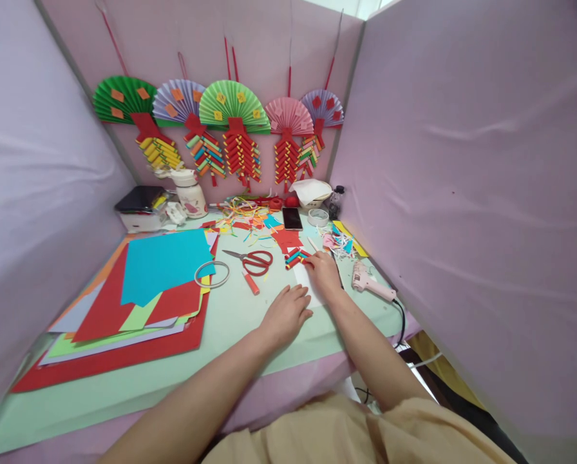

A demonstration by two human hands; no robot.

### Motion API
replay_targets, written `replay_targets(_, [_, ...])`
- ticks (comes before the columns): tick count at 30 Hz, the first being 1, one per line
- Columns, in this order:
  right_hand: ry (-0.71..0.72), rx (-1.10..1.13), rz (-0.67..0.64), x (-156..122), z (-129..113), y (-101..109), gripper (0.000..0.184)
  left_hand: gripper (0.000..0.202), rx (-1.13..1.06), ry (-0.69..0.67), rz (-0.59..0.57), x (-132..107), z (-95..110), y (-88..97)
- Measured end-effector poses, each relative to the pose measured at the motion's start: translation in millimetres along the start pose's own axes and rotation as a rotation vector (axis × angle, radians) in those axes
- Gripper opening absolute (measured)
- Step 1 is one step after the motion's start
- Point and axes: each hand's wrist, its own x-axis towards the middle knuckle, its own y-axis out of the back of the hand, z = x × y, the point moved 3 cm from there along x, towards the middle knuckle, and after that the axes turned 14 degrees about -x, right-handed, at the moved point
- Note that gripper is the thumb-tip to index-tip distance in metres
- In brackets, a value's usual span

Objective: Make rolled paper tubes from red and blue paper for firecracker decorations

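My left hand [286, 314] lies palm down on the table with its fingers stretched out, beside the lower part of a white paper strip [302, 276]. My right hand [324, 276] rests over the strip's right side, its fingertips closed on a small red paper roll at the strip's upper end. Several red and blue paper rolls [294, 259] with yellow bands sit there in a slanted pattern. Just above them is a cut piece of red paper [288, 240]. Red-handled scissors [255, 261] and a small orange-red tube [250, 283] lie left of the strip.
Stacked coloured paper [165, 258] with a grey ring [212, 274] covers the left side. A glue gun [371, 283] with a cord lies right. Behind are a phone [292, 219], tape roll [318, 217], paper scraps [250, 216] and a bottle [189, 193]. Paper fans [234, 106] hang on the back wall.
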Motion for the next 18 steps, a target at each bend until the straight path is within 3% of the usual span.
replay_targets(18, [0.035,0.026,0.032,1.0,0.5,-8.3,0.019,0.029,0.006,0.003,0.005,-0.5,-0.8,-1.7])
